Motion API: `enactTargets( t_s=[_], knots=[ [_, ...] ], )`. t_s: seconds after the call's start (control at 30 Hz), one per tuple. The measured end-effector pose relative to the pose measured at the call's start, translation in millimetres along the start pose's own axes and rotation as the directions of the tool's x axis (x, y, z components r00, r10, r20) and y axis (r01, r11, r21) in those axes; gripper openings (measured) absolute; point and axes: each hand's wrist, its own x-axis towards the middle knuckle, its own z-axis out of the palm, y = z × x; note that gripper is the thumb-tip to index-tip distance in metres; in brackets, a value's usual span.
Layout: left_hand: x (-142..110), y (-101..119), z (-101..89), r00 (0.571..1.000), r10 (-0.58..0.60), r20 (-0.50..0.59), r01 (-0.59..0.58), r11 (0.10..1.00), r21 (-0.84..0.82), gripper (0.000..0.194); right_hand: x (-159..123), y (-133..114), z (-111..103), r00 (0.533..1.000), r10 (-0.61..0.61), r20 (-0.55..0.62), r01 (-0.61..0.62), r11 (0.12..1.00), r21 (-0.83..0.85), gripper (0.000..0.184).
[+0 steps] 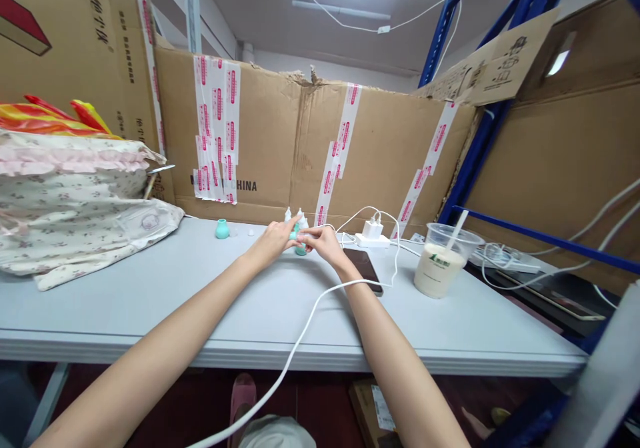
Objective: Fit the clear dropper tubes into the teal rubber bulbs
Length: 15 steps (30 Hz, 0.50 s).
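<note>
My left hand and my right hand meet over the back middle of the table, fingers closed together. Between them is a small turquoise piece, largely covered by my fingers, so its exact kind is unclear. Just behind the fingers stand small white nozzle-tipped things, partly hidden by my hands. To the left of my left hand, a turquoise bulb-shaped piece with a narrower neck sits upright on the table. A tiny white piece lies between that bulb and my left hand.
A dark phone lies beside my right wrist. A white cable crosses over my right forearm. Behind are a charger on a power strip and a cardboard wall. A drink cup stands right, a floral cloth bag left.
</note>
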Motion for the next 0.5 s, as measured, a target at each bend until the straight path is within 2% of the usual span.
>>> enactTargets(
  t_s=[0.07,0.17,0.27,0.33,0.4,0.5],
  knots=[
    [1,1,-2.1,0.996,-0.025,0.083,0.022,0.999,0.033,0.035,1,3,2,1.000,0.001,-0.004,-0.001,1.000,-0.003,0.037],
    [2,2,-2.6,0.990,-0.043,0.136,0.036,0.998,0.051,0.036,1,4,4,1.000,0.008,-0.010,-0.009,1.000,-0.024,0.036],
    [2,3,-1.6,0.995,-0.053,0.083,0.058,0.996,-0.062,0.036,1,0,4,0.999,0.008,-0.038,-0.008,1.000,-0.019,0.039],
    [3,3,-0.9,0.994,-0.110,0.010,0.109,0.967,-0.231,0.036,0,-4,3,0.997,-0.005,-0.078,0.007,1.000,0.029,0.047],
    [6,3,1.1,0.975,-0.214,-0.065,0.163,0.878,-0.450,0.039,0,-8,3,0.989,-0.007,-0.145,0.021,0.995,0.100,0.054],
    [12,1,10.6,0.920,-0.379,-0.102,0.168,0.613,-0.772,0.051,-2,-11,8,0.981,0.003,-0.195,0.025,0.990,0.142,0.057]
  ],
)
